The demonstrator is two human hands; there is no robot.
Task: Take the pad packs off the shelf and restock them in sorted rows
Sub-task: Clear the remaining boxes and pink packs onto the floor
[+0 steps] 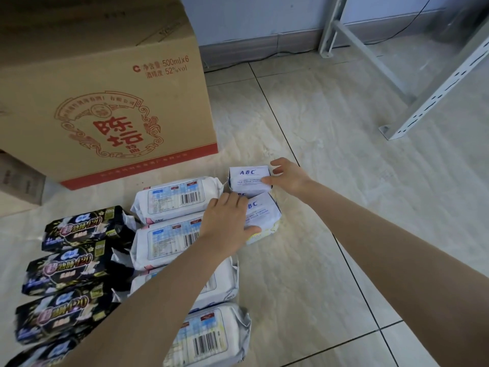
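Note:
Pad packs lie in rows on the tiled floor. At the left is a row of several black packs [84,229]. Beside it runs a row of several white packs [177,197], barcodes facing up. To their right are two small white-blue ABC packs, one behind the other. My right hand [287,176] grips the far ABC pack [247,178] by its right end. My left hand [225,221] lies over the near ABC pack [262,211], thumb curled round its front edge. My left forearm hides part of the white row.
A large cardboard box [105,96] with red print stands at the back left, close behind the rows. A smaller box [18,181] sits at the far left. The grey metal shelf frame [412,102] has its feet on the floor at the back right.

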